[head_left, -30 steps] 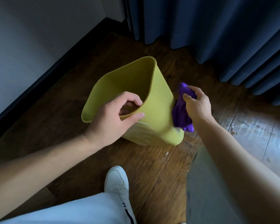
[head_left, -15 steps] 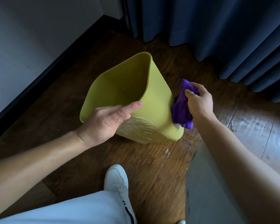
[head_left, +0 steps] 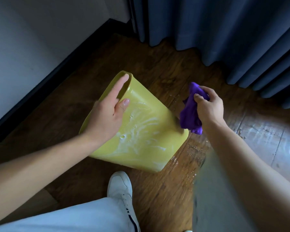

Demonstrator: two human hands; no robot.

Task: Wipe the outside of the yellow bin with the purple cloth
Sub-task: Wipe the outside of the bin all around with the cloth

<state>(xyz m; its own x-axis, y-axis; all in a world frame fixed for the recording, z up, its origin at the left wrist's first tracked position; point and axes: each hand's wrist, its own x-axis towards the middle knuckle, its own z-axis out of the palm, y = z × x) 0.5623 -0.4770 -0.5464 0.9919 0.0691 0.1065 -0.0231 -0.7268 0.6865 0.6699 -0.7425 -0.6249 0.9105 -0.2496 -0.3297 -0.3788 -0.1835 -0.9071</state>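
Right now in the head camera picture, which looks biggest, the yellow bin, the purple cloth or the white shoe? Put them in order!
1. Yellow bin, easily biggest.
2. White shoe.
3. Purple cloth, bunched in the right hand.
The shoe is nearer the camera and partly hidden, so those two are unsure.

Bin (head_left: pixel 146 131): yellow, side streaked with whitish foamy swirls. Cloth (head_left: pixel 190 113): solid purple. Floor (head_left: pixel 157 67): dark brown wood grain, pale glare patch at right, scattered wet speckles. Curtain (head_left: pixel 208 27): dark blue, vertical folds. Wall (head_left: pixel 23 30): white-grey; skirting (head_left: pixel 57 77) black. Shoe (head_left: pixel 120 186): white, dark stripe marks. Trousers (head_left: pixel 74 216): pale blue-grey.
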